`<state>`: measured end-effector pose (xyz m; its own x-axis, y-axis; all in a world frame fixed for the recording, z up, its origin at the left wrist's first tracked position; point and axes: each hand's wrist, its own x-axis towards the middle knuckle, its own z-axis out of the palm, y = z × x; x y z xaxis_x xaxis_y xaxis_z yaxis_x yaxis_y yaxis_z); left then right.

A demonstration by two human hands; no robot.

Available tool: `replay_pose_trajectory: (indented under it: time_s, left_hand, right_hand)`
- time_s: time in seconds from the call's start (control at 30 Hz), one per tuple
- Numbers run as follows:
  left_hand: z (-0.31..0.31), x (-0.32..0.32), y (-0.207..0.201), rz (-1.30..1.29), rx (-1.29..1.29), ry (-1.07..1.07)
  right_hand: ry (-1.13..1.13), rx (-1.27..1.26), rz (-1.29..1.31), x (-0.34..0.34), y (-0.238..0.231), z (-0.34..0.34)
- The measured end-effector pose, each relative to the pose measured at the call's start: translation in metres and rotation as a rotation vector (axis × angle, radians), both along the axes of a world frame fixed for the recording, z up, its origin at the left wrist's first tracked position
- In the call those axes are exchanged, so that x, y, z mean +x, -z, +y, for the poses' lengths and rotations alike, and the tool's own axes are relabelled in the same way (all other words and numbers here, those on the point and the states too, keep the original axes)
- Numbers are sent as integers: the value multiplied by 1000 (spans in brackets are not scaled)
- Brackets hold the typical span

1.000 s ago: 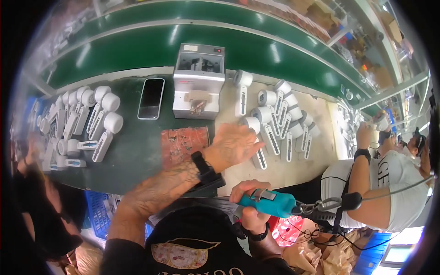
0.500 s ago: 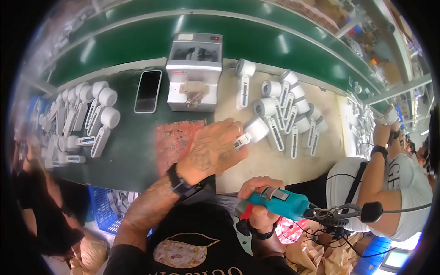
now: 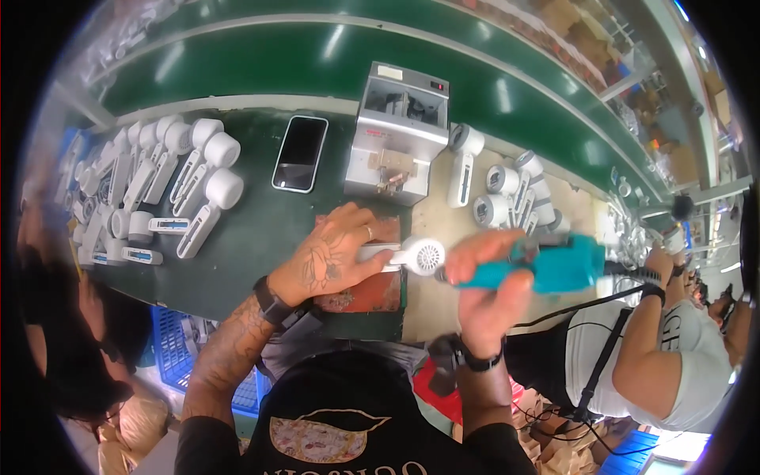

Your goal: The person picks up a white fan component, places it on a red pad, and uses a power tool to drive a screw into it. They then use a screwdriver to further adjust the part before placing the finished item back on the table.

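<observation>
My left hand (image 3: 324, 257) grips the handle of a white handheld device with a round, vented head (image 3: 423, 257), holding it over a worn red pad (image 3: 360, 299). The head points right, its holed face up. In my right hand (image 3: 487, 313) is a teal electric screwdriver (image 3: 554, 269), closed around its body and lying nearly level. Its tip end is right beside the device's head; motion blur hides whether they touch. A cable leaves the screwdriver's right end. Behind the pad stands a grey screw feeder (image 3: 400, 131) with a small brass-coloured front part.
Similar white devices lie grouped at left (image 3: 162, 170) and at right (image 3: 514, 194). A phone (image 3: 301, 154) lies on the green mat. Below the table's edge is a blue crate (image 3: 170, 348). A co-worker in a white shirt (image 3: 673, 348) works at the right; another person is at left.
My left hand has brought the white device from the right-hand group onto the red pad. My right hand has raised the screwdriver from below the table edge to the device's head. The view has shifted.
</observation>
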<state>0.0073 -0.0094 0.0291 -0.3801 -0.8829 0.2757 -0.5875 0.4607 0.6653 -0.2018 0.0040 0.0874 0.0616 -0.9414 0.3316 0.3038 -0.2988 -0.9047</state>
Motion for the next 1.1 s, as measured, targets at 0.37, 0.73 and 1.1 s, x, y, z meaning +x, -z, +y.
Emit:
replay_pose_trajectory:
  time_s: [0.37, 0.73, 1.1]
  left_hand:
    - [5, 19, 14, 79, -61, 37]
    - [2, 18, 19, 99, -98, 29]
    - [2, 16, 19, 99, -89, 28]
  right_hand:
    - [81, -217, 236, 85, 9, -110]
    - [11, -77, 242, 64, 6, -64]
    - [8, -40, 172, 46, 27, -47]
